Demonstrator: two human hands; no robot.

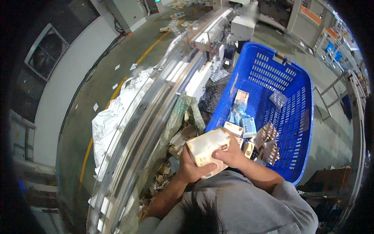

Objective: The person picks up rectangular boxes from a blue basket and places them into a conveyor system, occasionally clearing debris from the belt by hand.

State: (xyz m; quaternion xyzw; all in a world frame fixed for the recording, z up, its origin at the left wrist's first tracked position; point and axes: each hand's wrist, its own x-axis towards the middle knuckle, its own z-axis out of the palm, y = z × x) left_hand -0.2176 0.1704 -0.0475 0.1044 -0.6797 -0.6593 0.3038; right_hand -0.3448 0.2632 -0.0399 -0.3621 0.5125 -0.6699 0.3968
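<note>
Between both hands I hold a pale yellow carton [208, 146] with some brownish print, in front of my body. My left hand [188, 166] grips its left and lower side, and my right hand [232, 152] holds its right side, the thumb across the front. Just beyond my right hand stands a large blue plastic basket [306, 131] with slotted walls. Inside it lie a light blue box [249, 127], a yellow box [248, 149], a pale box [233, 129], crumpled blue film [238, 112] and several blister packs [267, 133].
A conveyor [146, 120] with clear side guards runs along my left. Beside it is an open woven sack [175, 114] with torn cardboard in it. White sheeting [117, 117] lies beyond the conveyor. A metal frame [330, 93] stands right of the basket.
</note>
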